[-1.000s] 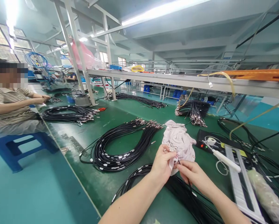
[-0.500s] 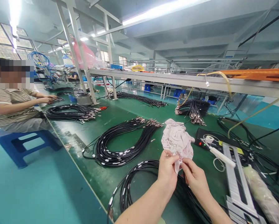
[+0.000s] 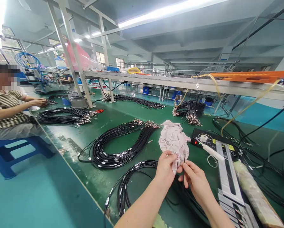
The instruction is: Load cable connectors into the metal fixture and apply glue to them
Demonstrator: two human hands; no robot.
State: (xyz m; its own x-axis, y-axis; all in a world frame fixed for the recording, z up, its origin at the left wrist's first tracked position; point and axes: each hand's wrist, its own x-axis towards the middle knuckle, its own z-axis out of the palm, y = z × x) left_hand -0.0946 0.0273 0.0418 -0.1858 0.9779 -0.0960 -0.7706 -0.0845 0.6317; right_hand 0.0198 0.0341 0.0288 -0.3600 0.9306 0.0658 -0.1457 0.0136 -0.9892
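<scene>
Both pinch something as I watch from afar: the left hand [image 3: 165, 167] has the near edge of a crumpled pale cloth [image 3: 172, 139] between thumb and fingers, the right hand [image 3: 196, 175] a thin black cable [image 3: 183, 175] just beside it. I see the cloth's far part over the green table [image 3: 125, 113], between a looped bundle of black cables [image 3: 98, 152] and a black box [image 3: 196, 135].
</scene>
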